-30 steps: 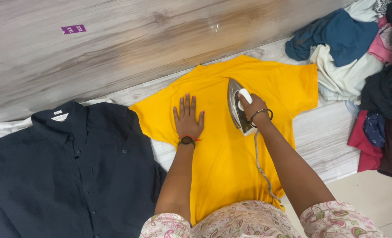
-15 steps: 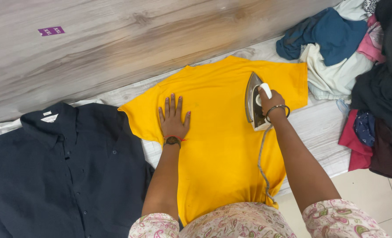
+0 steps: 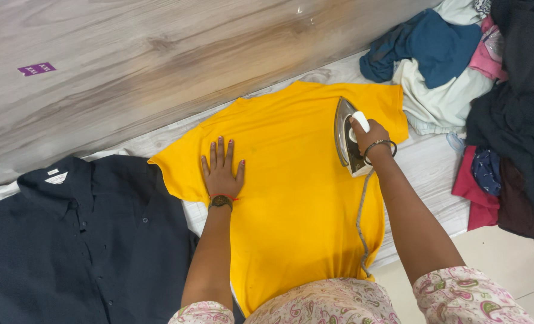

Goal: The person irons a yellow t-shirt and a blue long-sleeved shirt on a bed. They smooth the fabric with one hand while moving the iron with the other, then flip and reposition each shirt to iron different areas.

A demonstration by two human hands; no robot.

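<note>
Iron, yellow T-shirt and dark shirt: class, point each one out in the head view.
iron (image 3: 343,135), head view, on its metal body.
yellow T-shirt (image 3: 297,198), head view, on the bare middle of the chest.
dark shirt (image 3: 87,252), head view, on the front panel.

A T-shirt lies flat at the centre of a low ironing surface, its neck toward twelve o'clock, where a wall panel rises behind it. The left hand presses flat on the shirt at its nine o'clock side; the right hand grips an iron resting on the shirt toward two o'clock, the iron's cord trailing down to six o'clock across the fabric. A button-up shirt is spread at eight o'clock, just beside the T-shirt's sleeve. A heap of clothes sits at two to three o'clock, touching that sleeve's edge.
</note>
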